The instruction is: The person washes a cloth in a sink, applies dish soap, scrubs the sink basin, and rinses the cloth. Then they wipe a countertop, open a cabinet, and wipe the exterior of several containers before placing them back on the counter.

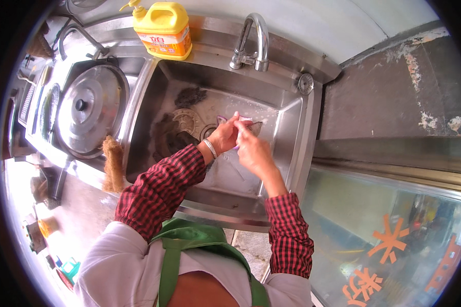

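Both hands are together over a stainless steel sink basin (pixel 223 193). My left hand (pixel 224 137), with a bracelet at the wrist, holds a small cloth (pixel 246 119) with a purple edge, partly hidden by the fingers. My right hand (pixel 252 150) touches the left one at the fingertips, somewhat blurred; whether it grips the cloth is hard to see. A dark mesh-like piece (pixel 256 127) shows just beyond the right fingers. Left of the hands, dark scrubbing material (pixel 165 134) lies on the basin floor, with another dark clump (pixel 190 96) farther back.
A chrome faucet (pixel 262 46) rises behind the basin, beside a yellow detergent jug (pixel 163 32). A sink strainer (pixel 305 83) sits at the right rear corner. On the left are a round metal lid (pixel 96 109) and a brown fibrous scrubber (pixel 113 165). A glass panel (pixel 368 215) stands at right.
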Action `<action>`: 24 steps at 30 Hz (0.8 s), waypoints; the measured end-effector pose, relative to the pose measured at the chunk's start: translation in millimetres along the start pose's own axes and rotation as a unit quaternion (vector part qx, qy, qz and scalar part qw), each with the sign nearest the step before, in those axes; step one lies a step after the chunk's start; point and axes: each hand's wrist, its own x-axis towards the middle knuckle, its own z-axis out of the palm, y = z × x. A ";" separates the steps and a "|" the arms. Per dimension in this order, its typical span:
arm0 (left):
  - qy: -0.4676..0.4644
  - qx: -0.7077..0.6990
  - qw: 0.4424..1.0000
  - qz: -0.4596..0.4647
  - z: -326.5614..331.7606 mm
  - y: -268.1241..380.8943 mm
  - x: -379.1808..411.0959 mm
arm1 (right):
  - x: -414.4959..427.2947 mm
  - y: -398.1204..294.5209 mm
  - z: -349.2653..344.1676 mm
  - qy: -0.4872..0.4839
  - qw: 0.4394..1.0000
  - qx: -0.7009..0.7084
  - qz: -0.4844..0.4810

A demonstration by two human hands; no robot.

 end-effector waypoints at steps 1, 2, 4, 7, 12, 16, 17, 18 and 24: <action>-0.007 -0.034 0.997 -0.063 -6.1 -0.3 -1.8 | -10.6 5.4 19.9 0.029 0.997 0.021 -0.061; -0.006 -0.051 0.995 -0.081 -3.5 1.3 -9.6 | -18.6 6.3 32.7 0.042 0.996 0.068 -0.041; 0.021 0.010 0.999 -0.042 -7.4 -1.8 -16.5 | -32.2 1.8 46.2 0.049 0.993 0.103 -0.026; 0.063 0.023 0.997 -0.041 -9.3 -3.3 -18.1 | -50.9 -6.1 53.5 0.046 0.994 0.085 -0.051; 0.106 0.065 0.992 0.036 -11.2 12.9 -13.6 | -75.6 -6.3 49.9 0.091 0.989 0.087 -0.082; 0.118 0.238 0.941 0.208 8.2 25.1 -20.7 | -96.3 -0.3 68.8 0.174 0.976 0.133 -0.005; 0.111 0.275 0.923 0.247 11.0 30.1 -21.3 | -95.9 -2.6 68.7 0.189 0.973 0.130 -0.010; 0.065 0.284 0.917 0.270 15.1 35.5 -20.7 | -94.7 -5.8 70.2 0.214 0.966 0.147 0.007; 0.131 0.320 0.922 0.175 -18.6 61.1 -9.6 | -87.0 24.8 83.7 0.121 0.950 0.183 0.224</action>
